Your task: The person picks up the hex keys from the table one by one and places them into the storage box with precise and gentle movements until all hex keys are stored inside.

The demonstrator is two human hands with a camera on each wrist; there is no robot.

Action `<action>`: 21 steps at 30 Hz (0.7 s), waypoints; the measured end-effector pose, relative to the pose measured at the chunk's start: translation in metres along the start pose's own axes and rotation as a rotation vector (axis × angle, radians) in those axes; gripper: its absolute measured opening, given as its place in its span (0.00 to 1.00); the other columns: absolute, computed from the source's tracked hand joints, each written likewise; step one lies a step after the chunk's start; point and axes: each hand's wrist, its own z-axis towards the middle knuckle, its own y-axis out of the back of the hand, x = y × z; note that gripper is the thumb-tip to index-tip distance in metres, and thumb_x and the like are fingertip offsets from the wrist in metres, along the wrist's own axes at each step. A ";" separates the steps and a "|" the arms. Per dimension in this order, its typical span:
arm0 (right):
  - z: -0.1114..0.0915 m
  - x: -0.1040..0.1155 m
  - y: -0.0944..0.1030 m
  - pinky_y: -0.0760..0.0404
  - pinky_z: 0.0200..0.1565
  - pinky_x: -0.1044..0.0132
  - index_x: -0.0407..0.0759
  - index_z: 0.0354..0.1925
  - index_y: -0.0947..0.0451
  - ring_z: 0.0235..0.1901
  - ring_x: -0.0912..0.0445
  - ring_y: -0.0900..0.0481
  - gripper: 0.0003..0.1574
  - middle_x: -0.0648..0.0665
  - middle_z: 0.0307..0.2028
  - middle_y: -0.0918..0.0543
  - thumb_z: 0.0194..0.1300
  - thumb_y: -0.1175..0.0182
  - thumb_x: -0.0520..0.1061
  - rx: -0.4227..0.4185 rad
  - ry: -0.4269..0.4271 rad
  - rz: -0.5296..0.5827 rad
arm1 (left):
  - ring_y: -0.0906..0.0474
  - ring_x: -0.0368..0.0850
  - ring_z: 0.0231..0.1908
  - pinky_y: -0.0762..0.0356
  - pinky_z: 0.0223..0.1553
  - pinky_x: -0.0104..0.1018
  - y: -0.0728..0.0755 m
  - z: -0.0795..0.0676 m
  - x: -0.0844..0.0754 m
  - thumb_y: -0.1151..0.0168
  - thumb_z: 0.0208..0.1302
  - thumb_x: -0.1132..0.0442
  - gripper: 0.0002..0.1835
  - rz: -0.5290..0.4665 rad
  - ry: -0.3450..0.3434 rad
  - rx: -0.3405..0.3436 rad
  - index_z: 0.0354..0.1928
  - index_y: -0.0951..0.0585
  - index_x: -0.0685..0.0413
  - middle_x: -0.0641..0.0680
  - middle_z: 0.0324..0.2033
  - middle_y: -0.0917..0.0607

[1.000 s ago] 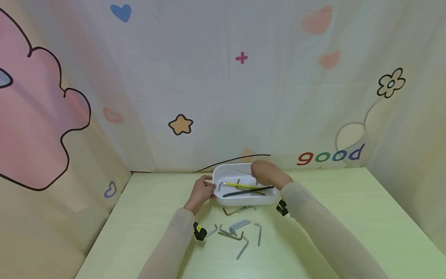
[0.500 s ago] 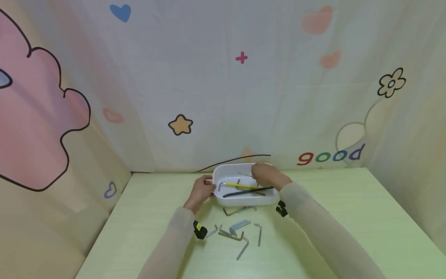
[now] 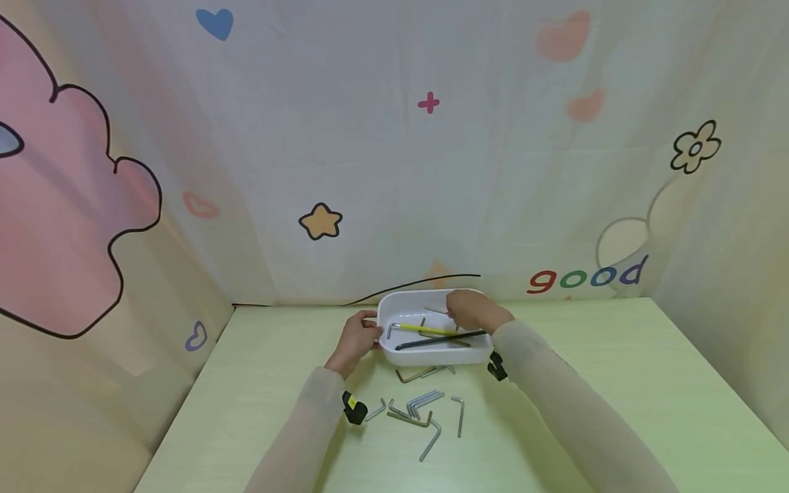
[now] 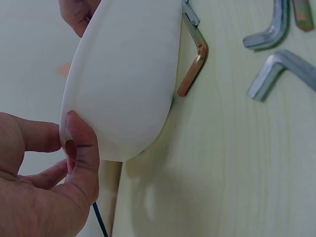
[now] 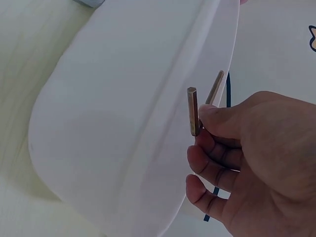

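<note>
At the table's back stands a white plastic tub (image 3: pixel 437 357). My left hand (image 3: pixel 356 339) grips its left end; in the left wrist view the thumb and fingers (image 4: pixel 81 148) pinch the rim. My right hand (image 3: pixel 473 311) is over the tub's right half. Between its thumb and index finger it pinches a brass-coloured hex key (image 5: pixel 193 111), the short arm sticking out. Inside the tub lie a hex key with a yellow sleeve (image 3: pixel 425 329), a long black bar-like tool (image 3: pixel 425 342) and a brownish hex key (image 3: pixel 461 343), partly covered.
Several loose hex keys lie on the pale green table in front of the tub, among them a silver one (image 3: pixel 460 418), another silver one (image 3: pixel 433 441) and a brass-coloured one (image 3: pixel 409 419). A printed curtain (image 3: pixel 394 171) hangs right behind the tub.
My right hand has sunk slightly lower into the tub with the hex key. My left hand stays on the tub's end, and the loose hex keys lie as before.
</note>
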 end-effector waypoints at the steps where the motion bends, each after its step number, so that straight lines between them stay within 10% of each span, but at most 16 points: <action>1: 0.001 -0.001 0.000 0.21 0.44 0.56 0.40 0.33 0.24 0.32 0.54 0.27 0.08 0.45 0.32 0.20 0.71 0.47 0.39 0.015 -0.004 0.000 | 0.26 0.45 0.32 0.18 0.30 0.31 0.000 0.000 0.001 0.44 0.66 0.72 0.22 0.004 0.002 0.000 0.62 0.29 0.65 0.55 0.36 0.26; 21: 0.019 -0.001 0.017 0.20 0.50 0.54 0.40 0.43 0.24 0.43 0.51 0.21 0.08 0.44 0.41 0.18 0.71 0.46 0.43 0.075 -0.034 0.060 | 0.25 0.45 0.32 0.19 0.30 0.29 0.001 -0.002 0.000 0.44 0.67 0.72 0.21 0.001 -0.009 -0.008 0.62 0.29 0.65 0.54 0.35 0.25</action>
